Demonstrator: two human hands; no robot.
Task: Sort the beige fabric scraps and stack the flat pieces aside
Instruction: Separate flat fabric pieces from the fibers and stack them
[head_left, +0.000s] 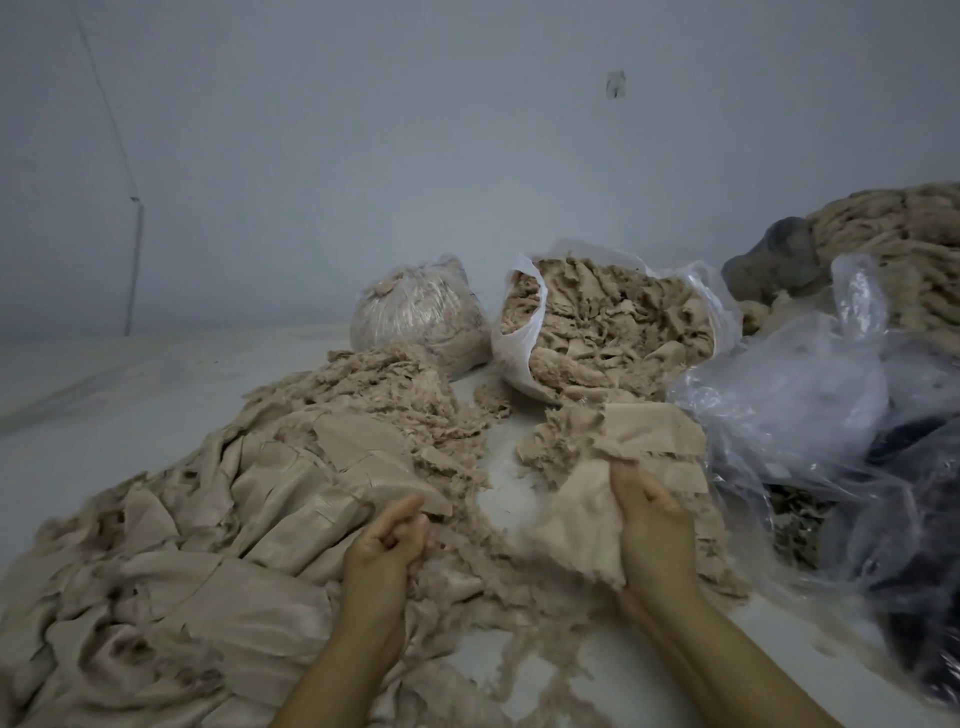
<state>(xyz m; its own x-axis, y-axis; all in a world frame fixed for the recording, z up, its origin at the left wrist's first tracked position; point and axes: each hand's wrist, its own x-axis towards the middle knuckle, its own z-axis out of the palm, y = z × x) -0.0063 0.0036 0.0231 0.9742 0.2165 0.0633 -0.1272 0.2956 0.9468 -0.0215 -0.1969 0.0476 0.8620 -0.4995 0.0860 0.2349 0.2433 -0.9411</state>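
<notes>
Both forearms reach in from the bottom edge. Right hand (652, 525) grips a beige scrap (574, 512), lifted just in front of the open bag (602, 322) of scraps. Left hand (392, 540) is curled, pinching shreds at the edge of the flat pieces (218, 525), which spread left of that bag. Clear plastic (810, 395) lies right of it.

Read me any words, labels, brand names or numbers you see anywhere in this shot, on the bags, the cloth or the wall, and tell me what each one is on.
None: no readable text in this view.
Open plastic bag: plain, no print visible.
Tied plastic bag: no label visible.
Crumpled clear plastic: no print visible.
Beige cloth piece in the right hand: unmarked.
Small mark on the wall: too small and blurred to tell if it carries text.
</notes>
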